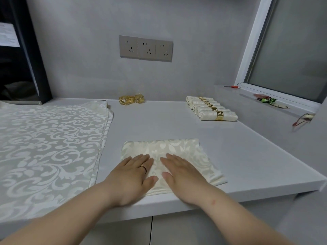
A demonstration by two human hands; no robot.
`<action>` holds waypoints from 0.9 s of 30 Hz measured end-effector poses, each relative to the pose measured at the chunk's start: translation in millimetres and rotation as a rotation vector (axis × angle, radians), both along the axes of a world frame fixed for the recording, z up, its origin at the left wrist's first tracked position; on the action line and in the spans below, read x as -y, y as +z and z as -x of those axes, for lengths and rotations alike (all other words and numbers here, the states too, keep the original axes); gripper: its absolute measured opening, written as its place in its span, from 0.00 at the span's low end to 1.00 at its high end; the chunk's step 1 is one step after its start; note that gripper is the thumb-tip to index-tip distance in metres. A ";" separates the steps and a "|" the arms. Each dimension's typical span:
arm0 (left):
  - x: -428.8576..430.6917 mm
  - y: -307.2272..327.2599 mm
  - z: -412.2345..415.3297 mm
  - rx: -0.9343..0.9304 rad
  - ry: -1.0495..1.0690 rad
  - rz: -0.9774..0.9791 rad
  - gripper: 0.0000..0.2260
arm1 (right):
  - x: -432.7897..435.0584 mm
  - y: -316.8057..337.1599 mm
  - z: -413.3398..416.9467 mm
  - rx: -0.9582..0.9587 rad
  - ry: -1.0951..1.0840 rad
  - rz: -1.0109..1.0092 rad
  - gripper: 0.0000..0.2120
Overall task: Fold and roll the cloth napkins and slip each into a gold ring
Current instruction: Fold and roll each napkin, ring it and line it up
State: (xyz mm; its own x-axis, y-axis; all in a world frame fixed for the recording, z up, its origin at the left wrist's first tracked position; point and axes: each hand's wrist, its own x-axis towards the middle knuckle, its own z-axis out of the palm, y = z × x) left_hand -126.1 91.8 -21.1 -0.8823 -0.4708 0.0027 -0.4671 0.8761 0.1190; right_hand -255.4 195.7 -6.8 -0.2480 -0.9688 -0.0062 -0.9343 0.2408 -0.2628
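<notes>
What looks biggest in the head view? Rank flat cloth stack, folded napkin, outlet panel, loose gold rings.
Flat cloth stack
Folded napkin
Outlet panel
Loose gold rings
Nearness inflates the first two.

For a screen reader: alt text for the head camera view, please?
The left hand and right hand lie flat on a folded cream patterned cloth napkin near the front of a grey counter. A row of rolled napkins in gold rings lies back right, loose gold rings by the back wall, unfolded patterned cloth on the left.

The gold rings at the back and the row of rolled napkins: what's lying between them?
Nothing: the head view shows only bare grey counter between the gold rings and the rolled napkins.
</notes>
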 end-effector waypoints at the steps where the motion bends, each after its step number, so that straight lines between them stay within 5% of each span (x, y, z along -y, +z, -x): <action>1: -0.1 0.0 -0.3 -0.002 0.000 -0.006 0.49 | -1.2 -3.5 1.9 -0.010 -0.005 -0.016 0.23; 9: 0.3 1.5 -4.1 -0.078 -0.045 -0.017 0.63 | -34.4 0.3 56.0 -0.046 -0.163 -0.119 0.23; 12: -4.2 7.7 -9.3 -0.205 -0.179 0.039 0.51 | -36.8 -0.4 59.7 -0.036 -0.173 -0.113 0.23; 16: -3.6 6.3 -5.9 -0.349 -0.402 0.322 0.15 | -35.4 -1.2 58.9 -0.040 -0.170 -0.081 0.23; 19: 8.3 10.7 -0.8 -0.340 -0.464 0.471 0.13 | -38.4 1.1 58.7 -0.072 -0.164 -0.062 0.21; 24: 61.8 15.8 -7.6 -0.281 -0.248 0.481 0.16 | -46.8 -0.9 53.4 -0.100 -0.091 -0.029 0.20; 27: 82.6 20.6 -7.5 -0.216 -0.094 0.402 0.13 | -48.8 -2.2 37.5 -0.098 0.055 0.012 0.36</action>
State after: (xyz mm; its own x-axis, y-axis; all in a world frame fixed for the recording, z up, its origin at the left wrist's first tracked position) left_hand -118.5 9.1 -0.5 -0.8803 -0.3129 0.3566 -0.3852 0.9101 -0.1526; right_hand -292.9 244.5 -9.1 -0.1930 -0.9808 0.0267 -0.9674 0.1856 -0.1721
